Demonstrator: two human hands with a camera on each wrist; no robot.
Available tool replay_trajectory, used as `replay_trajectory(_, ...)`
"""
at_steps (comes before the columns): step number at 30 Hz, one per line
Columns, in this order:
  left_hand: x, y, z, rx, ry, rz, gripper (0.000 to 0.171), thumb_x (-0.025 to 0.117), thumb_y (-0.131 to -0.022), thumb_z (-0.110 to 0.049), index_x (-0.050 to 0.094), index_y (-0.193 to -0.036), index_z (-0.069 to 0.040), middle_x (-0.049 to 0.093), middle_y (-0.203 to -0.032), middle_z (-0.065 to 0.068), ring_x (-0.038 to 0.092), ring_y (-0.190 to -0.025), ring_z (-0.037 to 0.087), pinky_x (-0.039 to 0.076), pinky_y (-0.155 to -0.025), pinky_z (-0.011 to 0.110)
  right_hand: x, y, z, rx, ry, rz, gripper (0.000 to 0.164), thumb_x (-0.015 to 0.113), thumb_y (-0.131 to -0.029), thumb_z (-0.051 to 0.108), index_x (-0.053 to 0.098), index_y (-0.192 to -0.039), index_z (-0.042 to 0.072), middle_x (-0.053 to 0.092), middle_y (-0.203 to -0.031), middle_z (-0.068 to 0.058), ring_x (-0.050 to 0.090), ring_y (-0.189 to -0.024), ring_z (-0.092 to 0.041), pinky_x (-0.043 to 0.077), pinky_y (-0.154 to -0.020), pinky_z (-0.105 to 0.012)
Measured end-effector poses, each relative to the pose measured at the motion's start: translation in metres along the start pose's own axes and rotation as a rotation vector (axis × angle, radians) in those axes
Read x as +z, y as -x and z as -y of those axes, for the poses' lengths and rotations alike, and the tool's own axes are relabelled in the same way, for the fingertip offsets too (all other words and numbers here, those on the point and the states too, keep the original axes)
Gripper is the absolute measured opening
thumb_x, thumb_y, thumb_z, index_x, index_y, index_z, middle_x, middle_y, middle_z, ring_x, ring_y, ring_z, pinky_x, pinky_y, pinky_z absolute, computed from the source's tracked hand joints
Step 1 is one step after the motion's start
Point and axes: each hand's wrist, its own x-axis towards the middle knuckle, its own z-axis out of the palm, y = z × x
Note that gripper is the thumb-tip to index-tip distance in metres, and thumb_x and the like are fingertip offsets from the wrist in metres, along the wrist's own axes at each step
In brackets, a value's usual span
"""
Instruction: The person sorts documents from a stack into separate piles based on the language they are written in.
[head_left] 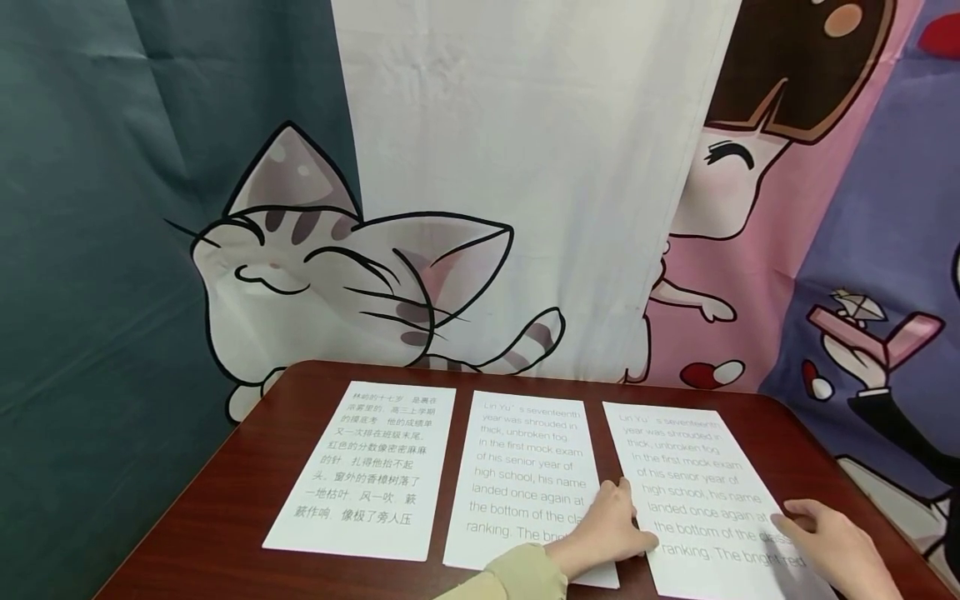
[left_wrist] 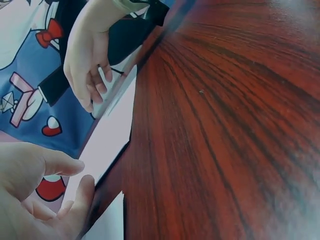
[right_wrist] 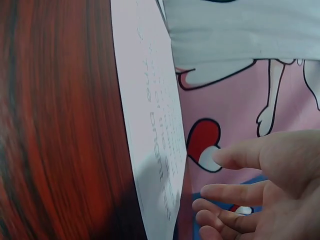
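Note:
A white sheet printed with English text (head_left: 675,487) lies at the right of the table. My left hand (head_left: 606,529) is at its left edge, fingertips and thumb right at the margin, the forearm crossing the lower corner of the middle sheet (head_left: 517,454). In the left wrist view, the thumb and index finger of that hand (left_wrist: 30,185) stand slightly apart beside the paper. Over the same sheet's lower right edge hovers my right hand (head_left: 836,542), its fingers loosely bent. The right wrist view shows this hand (right_wrist: 280,185) with thumb and fingers spread and nothing between them.
A third sheet with Chinese text (head_left: 367,475) lies on the left, in a row with the other two. All rest on a dark red wood-grain table (head_left: 202,517). Behind its far edge hangs a cartoon-printed curtain (head_left: 525,150).

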Motion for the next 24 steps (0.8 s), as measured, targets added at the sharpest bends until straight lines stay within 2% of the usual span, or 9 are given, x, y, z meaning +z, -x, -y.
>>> replay_trajectory(3,-0.005,0.000,0.003,0.034,0.028,0.001,0.047,0.078,-0.074,-0.019,0.061,-0.113,0.002,0.053,-0.084,-0.003,0.045,-0.083,0.003,0.041,-0.073,0.014,0.002,0.001,0.007,-0.018,-0.015,-0.028,0.072,0.064,-0.090,0.043,0.048,-0.126,-0.018,0.066,-0.104,-0.029,0.062,-0.092,-0.039,0.047,-0.078,-0.052)
replay_trajectory(5,-0.009,-0.001,0.006,0.050,0.033,-0.010,0.054,0.078,-0.075,-0.019,0.060,-0.120,0.004,0.057,-0.085,-0.003,0.046,-0.085,0.002,0.040,-0.075,0.013,0.004,0.001,0.013,-0.038,-0.024,-0.050,0.071,0.063,-0.091,0.042,0.047,-0.127,-0.017,0.066,-0.104,-0.029,0.062,-0.090,-0.034,0.047,-0.076,-0.050)
replay_trajectory(7,-0.013,-0.001,0.009,0.053,0.037,-0.025,0.051,0.078,-0.075,-0.020,0.062,-0.119,0.000,0.059,-0.085,-0.004,0.046,-0.082,0.001,0.039,-0.073,0.012,0.007,0.002,0.020,-0.059,-0.033,-0.071,0.071,0.062,-0.092,0.041,0.045,-0.129,-0.017,0.066,-0.103,-0.028,0.063,-0.088,-0.031,0.047,-0.073,-0.044)
replay_trajectory(10,-0.022,0.000,0.014,0.034,0.047,-0.043,0.063,0.078,-0.076,-0.022,0.057,-0.131,0.001,0.061,-0.089,-0.004,0.048,-0.079,0.000,0.041,-0.072,0.012,0.012,0.004,0.032,-0.095,-0.053,-0.103,0.068,0.061,-0.093,0.038,0.044,-0.131,-0.016,0.066,-0.104,-0.028,0.064,-0.090,-0.034,0.046,-0.069,-0.038)
replay_trajectory(17,-0.049,0.006,0.034,0.036,0.200,-0.009,0.060,0.075,-0.082,-0.017,0.053,-0.135,-0.001,0.061,-0.103,0.003,0.054,-0.071,-0.005,0.046,-0.067,0.012,0.029,0.011,0.062,-0.155,-0.101,-0.225,0.058,0.061,-0.094,0.030,0.048,-0.132,-0.011,0.068,-0.104,-0.025,0.066,-0.091,-0.032,0.044,-0.067,-0.030)
replay_trajectory(22,-0.070,0.012,0.051,0.067,0.201,-0.031,0.058,0.075,-0.084,-0.016,0.053,-0.135,-0.001,0.064,-0.106,0.007,0.059,-0.075,-0.003,0.048,-0.067,0.013,0.042,0.015,0.083,-0.177,-0.136,-0.282,0.054,0.061,-0.094,0.027,0.049,-0.133,-0.009,0.069,-0.103,-0.022,0.067,-0.091,-0.030,0.046,-0.068,-0.030)
replay_trajectory(24,-0.079,0.017,0.058,0.064,0.195,-0.045,0.057,0.075,-0.084,-0.016,0.054,-0.134,0.000,0.064,-0.106,0.008,0.059,-0.077,-0.001,0.049,-0.067,0.013,0.046,0.017,0.089,-0.191,-0.142,-0.279,0.055,0.061,-0.094,0.028,0.049,-0.134,-0.008,0.069,-0.104,-0.020,0.066,-0.091,-0.028,0.047,-0.068,-0.030)
